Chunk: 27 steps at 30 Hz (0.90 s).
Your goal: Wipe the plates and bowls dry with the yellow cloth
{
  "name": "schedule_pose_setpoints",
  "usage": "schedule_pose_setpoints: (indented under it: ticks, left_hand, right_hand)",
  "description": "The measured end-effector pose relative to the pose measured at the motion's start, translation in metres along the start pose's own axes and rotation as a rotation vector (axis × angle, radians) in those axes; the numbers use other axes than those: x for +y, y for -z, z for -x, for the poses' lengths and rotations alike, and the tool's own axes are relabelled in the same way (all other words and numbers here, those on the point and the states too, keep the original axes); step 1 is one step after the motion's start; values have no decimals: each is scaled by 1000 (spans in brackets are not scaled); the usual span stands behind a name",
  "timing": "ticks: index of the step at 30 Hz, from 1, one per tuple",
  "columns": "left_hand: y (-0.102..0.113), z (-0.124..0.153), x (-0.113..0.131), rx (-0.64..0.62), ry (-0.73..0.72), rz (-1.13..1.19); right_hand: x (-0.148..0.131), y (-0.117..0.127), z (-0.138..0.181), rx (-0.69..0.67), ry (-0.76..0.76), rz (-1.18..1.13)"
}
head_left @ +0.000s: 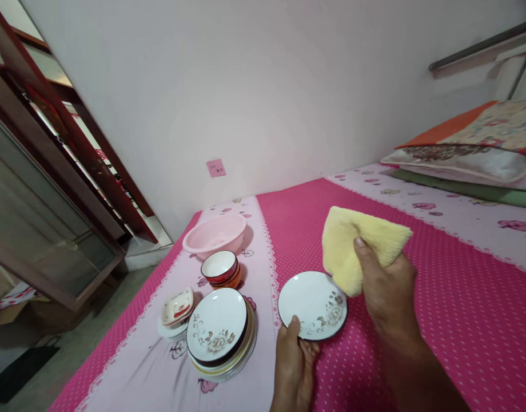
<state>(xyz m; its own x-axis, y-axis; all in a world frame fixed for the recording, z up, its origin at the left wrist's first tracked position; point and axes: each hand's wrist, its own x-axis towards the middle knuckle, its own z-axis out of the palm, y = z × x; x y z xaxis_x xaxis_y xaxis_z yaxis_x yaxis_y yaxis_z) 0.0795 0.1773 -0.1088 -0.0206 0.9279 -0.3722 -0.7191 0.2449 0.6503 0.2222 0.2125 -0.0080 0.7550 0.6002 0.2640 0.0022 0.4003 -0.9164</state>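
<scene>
My left hand (292, 360) grips the near edge of a white plate (308, 300) with a dark rim and a grey-brown flower print, thumb on top and fingers beneath. In my right hand (387, 286) is a fluffy yellow cloth (349, 246), pinched under the thumb. The cloth hangs just above the plate's right edge; whether its lower corner touches the plate I cannot tell. To the left of the held plate stands a stack of plates (218, 323), the top one bearing the same flower print.
Beyond the plate stack are stacked bowls (220, 268) and a pink basin (215, 234). A small squarish dish (177, 306) rests on small plates at the left. All stand on a pink patterned bedspread (297, 223). Pillows (469, 149) lie at the right, by the wall (263, 97).
</scene>
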Motion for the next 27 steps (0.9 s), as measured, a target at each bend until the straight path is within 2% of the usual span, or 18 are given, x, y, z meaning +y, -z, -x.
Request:
schedule_pose_setpoints:
  ticks: [6, 11, 16, 20, 27]
  left_hand:
    - [23, -24, -7, 138, -45, -86]
    - [39, -38, -3, 176, -105, -121]
    - [44, -43, -1, 154, -149, -110]
    - [47, -46, -1, 186, -173, -108]
    - [51, -41, 3, 202, -75, -170]
  right_hand:
    - [2, -4, 1, -57, -178, -205]
    - [3, -5, -2, -40, -253, -258]
    - [3, -5, -2, -53, -285, -307]
    - [6, -6, -3, -47, -280, -327]
    - [6, -6, -6, -10, -298, -368]
